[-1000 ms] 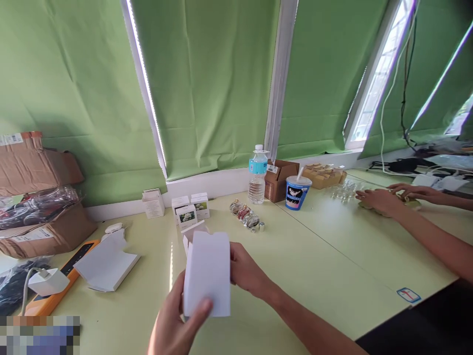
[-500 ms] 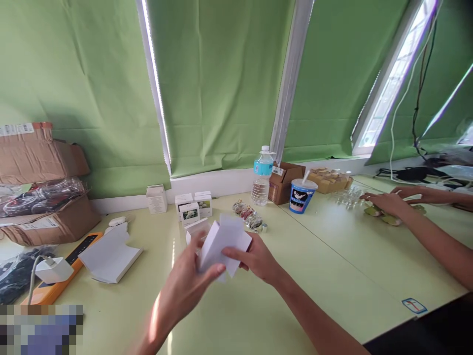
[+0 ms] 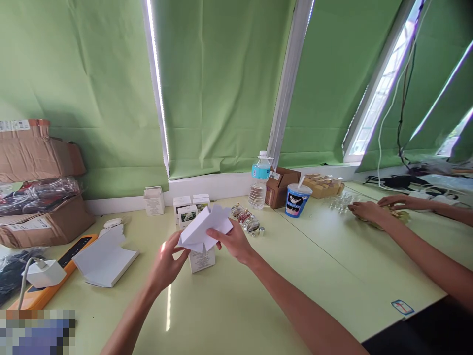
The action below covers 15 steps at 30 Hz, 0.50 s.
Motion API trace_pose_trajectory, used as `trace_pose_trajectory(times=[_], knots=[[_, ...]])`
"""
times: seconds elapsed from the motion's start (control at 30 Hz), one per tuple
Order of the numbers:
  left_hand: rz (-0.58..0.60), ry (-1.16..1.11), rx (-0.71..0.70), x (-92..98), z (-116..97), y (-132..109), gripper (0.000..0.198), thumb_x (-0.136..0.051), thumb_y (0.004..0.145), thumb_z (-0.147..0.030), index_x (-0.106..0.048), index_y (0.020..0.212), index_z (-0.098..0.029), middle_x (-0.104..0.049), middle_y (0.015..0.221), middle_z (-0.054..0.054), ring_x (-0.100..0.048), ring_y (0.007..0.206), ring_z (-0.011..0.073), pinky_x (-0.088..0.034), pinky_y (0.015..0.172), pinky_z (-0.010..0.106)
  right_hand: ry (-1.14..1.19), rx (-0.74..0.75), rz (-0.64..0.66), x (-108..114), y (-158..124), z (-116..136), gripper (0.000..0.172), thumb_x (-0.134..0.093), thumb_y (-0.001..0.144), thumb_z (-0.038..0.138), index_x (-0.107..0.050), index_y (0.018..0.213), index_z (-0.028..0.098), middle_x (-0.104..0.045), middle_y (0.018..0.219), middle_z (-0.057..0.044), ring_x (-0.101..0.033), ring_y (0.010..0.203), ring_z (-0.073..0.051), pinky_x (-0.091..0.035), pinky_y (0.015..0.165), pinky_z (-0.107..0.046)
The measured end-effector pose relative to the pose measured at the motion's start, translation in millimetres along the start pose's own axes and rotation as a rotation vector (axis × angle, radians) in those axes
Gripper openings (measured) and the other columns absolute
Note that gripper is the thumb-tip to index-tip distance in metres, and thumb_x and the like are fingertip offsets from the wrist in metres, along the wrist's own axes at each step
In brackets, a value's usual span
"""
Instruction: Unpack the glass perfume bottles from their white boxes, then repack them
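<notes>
A white folding carton (image 3: 202, 228) with loose flaps is held up between my two hands, tilted above the table. My left hand (image 3: 170, 259) pinches its lower left end. At the right end, my right hand (image 3: 236, 241) grips the carton with the thumb lying on its face. Just beneath it a small printed box (image 3: 202, 261) stands on the table, its upper part hidden. Behind are several small white boxes (image 3: 181, 201), some with flower pictures. Right of these lies a row of small glass bottles (image 3: 246, 219) with decorated, shiny bodies.
Flat white cartons (image 3: 107, 261) lie at the left by an orange power strip (image 3: 70, 256) and brown boxes (image 3: 44, 224). A water bottle (image 3: 259, 182) and a blue cup (image 3: 296, 199) stand behind. At the right, a co-worker's hands (image 3: 373, 212) handle yellowish items.
My hands have moved left and slightly up with the carton, now turned more lengthwise. The left fingers have closed on its end. The small printed box beneath has come into view.
</notes>
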<state>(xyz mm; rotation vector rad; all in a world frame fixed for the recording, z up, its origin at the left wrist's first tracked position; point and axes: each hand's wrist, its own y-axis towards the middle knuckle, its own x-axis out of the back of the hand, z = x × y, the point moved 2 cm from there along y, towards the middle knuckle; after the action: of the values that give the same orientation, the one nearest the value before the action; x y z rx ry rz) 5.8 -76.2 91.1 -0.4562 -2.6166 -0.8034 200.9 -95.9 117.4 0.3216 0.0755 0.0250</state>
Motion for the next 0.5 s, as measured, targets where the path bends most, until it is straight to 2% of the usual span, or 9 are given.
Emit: trace_pose_trajectory(times=[0.07, 0.17, 0.27, 0.37, 0.5], knots=[[0.031, -0.050, 0.043, 3.4, -2, -1, 0.031, -0.054, 0.087, -0.034, -0.055, 0.117, -0.026, -0.067, 0.111, 0.004, -0.064, 0.104, 0.0196, -0.053, 0.096, 0.041, -0.035, 0.012, -0.006, -5, 6, -1, 0.044, -0.076, 0.068, 0.047, -0.066, 0.093, 0.013, -0.066, 0.077, -0.005, -0.054, 0.058, -0.013, -0.043, 0.047, -0.024], [0.060, -0.116, 0.082, 6.1, 0, -1, 0.018, -0.056, 0.086, -0.034, -0.055, 0.100, -0.024, -0.068, 0.101, 0.001, -0.065, 0.099, 0.0172, -0.051, 0.099, 0.042, -0.054, 0.064, -0.079, -2, 12, -4, 0.046, -0.073, 0.069, 0.048, -0.066, 0.098, 0.013, -0.070, 0.088, -0.009, -0.062, 0.073, -0.018, -0.050, 0.061, -0.029], [0.060, -0.129, 0.077, 5.2, 4, -1, 0.013, -0.056, 0.086, -0.034, -0.052, 0.085, -0.022, -0.066, 0.105, 0.002, -0.065, 0.098, 0.0160, -0.051, 0.098, 0.042, -0.164, 0.081, -0.084, 7, 13, -7, 0.047, -0.073, 0.069, 0.049, -0.066, 0.098, 0.012, -0.071, 0.093, -0.011, -0.064, 0.083, -0.023, -0.051, 0.071, -0.033], [0.044, -0.098, 0.040, 1.3, 6, -1, 0.012, -0.053, 0.087, -0.033, -0.051, 0.084, -0.022, -0.063, 0.114, 0.003, -0.063, 0.101, 0.0163, -0.052, 0.097, 0.041, -0.306, 0.077, 0.009, 18, 14, -4, 0.048, -0.072, 0.070, 0.048, -0.066, 0.102, 0.012, -0.071, 0.097, -0.011, -0.064, 0.087, -0.024, -0.051, 0.074, -0.035], [-0.011, -0.011, -0.010, -6.2, 5, -1, 0.019, -0.055, 0.086, -0.033, -0.052, 0.102, -0.023, -0.063, 0.110, 0.002, -0.062, 0.094, 0.0145, -0.053, 0.096, 0.043, -0.426, 0.042, 0.225, 22, 17, 11, 0.042, -0.069, 0.075, 0.044, -0.066, 0.105, 0.014, -0.071, 0.100, -0.009, -0.064, 0.087, -0.023, -0.051, 0.073, -0.033]])
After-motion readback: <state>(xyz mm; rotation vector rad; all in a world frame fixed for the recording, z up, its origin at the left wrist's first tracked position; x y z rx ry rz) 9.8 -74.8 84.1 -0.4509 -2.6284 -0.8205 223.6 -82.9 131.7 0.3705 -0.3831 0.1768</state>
